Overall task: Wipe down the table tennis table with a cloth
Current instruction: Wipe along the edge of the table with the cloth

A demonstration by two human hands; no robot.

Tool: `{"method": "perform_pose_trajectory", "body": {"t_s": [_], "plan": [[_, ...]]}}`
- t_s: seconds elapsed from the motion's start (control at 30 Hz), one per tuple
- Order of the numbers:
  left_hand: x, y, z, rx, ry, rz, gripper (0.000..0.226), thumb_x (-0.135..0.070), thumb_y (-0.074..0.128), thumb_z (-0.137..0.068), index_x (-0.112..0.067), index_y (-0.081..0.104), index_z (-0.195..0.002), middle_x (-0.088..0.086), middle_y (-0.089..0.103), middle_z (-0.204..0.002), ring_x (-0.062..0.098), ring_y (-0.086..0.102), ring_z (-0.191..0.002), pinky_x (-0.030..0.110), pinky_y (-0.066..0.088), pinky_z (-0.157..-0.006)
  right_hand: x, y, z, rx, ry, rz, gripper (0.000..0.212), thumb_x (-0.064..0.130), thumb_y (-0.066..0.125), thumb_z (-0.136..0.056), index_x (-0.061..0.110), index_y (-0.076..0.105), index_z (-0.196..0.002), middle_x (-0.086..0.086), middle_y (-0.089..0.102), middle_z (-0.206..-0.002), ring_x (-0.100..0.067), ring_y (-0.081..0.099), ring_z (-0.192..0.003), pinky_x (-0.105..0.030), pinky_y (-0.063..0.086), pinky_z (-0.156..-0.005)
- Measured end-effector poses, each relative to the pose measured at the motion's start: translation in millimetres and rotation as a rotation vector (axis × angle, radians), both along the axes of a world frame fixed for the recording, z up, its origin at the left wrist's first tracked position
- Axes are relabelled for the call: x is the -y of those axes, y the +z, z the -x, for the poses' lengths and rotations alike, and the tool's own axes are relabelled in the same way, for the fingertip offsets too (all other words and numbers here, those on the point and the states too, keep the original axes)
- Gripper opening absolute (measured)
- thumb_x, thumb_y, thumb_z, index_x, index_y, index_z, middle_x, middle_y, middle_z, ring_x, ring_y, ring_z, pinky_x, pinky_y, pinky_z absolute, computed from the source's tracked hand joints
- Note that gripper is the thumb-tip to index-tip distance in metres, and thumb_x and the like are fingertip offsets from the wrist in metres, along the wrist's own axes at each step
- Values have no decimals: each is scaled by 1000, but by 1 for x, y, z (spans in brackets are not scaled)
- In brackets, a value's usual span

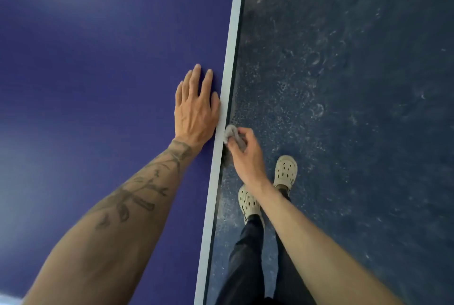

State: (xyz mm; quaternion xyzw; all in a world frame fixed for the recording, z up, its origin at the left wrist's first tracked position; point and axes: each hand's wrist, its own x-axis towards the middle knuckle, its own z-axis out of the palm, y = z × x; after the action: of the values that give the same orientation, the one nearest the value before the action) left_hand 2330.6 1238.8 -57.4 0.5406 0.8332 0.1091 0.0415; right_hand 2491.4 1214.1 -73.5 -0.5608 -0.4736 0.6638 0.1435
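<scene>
The blue table tennis table [98, 58] fills the left half of the view, and its white edge line [228, 63] runs from top to bottom. My left hand [195, 108] lies flat on the tabletop beside that line, fingers spread and holding nothing. Just off the table's side, my right hand [245, 154] grips a small crumpled grey cloth [233, 133]. The cloth presses against the side edge of the table, level with my left wrist.
To the right of the table lies a dark speckled floor [356, 83]. My two feet in cream perforated clogs [285, 172] and dark trousers [245, 255] stand close beside the table's edge.
</scene>
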Motion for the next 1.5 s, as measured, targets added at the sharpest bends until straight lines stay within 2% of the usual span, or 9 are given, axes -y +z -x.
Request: {"method": "perform_pose_trajectory", "body": {"t_s": [0.1,0.27,0.4,0.53,0.87,1.07,1.27,1.4,1.5], "plan": [[-26,-3,7,22,18,-23,51,-25,46,-108,-11,46,-157,15,38,-166,36,35,-154,50,26,-126,-23,-4,8,0,3,17,19,22,63,-105,17,60,-124,-9,67,-118,-24,68,-107,-45,56,-91],[-36,-6,8,34,46,-78,50,-20,52,-105,-10,51,-154,13,42,-163,35,38,-152,50,28,-125,8,11,-15,-28,98,114,13,24,69,-103,30,58,-103,-1,68,-103,0,65,-86,-12,48,-71],[-36,-10,12,26,41,-88,51,-19,55,-103,-10,52,-153,13,44,-162,34,38,-152,52,30,-124,-50,-2,15,-44,19,84,11,12,61,-105,13,58,-115,-13,68,-115,-20,68,-103,-23,52,-84],[-36,-13,13,24,31,-83,54,-20,56,-102,-11,51,-154,13,42,-163,32,37,-153,53,30,-124,-124,-11,49,-29,-64,-66,14,22,63,-106,20,59,-119,-9,65,-120,-16,65,-104,-12,49,-79],[-38,-14,15,35,23,-71,54,-22,52,-101,-10,52,-154,13,42,-164,32,35,-154,53,28,-125,-99,-2,38,32,-42,-5,14,25,67,-104,28,64,-117,0,65,-121,-5,62,-107,-14,47,-85],[-40,-11,16,24,13,-35,55,-24,52,-102,-12,49,-156,13,40,-165,31,33,-156,50,25,-127,-180,-4,72,-9,-121,-36,23,28,63,-106,17,62,-126,-8,66,-128,-19,65,-116,-35,54,-98],[-42,-6,15,13,18,14,56,-25,52,-102,-10,50,-155,14,41,-165,32,34,-155,52,26,-127,-138,8,47,43,-9,13,13,25,66,-104,24,63,-117,6,68,-113,0,63,-102,-14,47,-83],[-47,-2,13,33,43,29,51,-21,52,-102,-10,53,-152,13,43,-162,32,39,-152,54,31,-123,-206,4,75,8,-57,-29,10,29,65,-105,25,63,-114,3,70,-114,-10,67,-105,-28,55,-87],[-70,4,21,92,91,-2,43,-15,52,-102,-10,60,-144,10,49,-156,33,51,-136,52,39,-114,-269,7,97,-53,-137,-26,8,31,66,-104,36,63,-109,9,71,-112,1,68,-98,-13,52,-78]]}}
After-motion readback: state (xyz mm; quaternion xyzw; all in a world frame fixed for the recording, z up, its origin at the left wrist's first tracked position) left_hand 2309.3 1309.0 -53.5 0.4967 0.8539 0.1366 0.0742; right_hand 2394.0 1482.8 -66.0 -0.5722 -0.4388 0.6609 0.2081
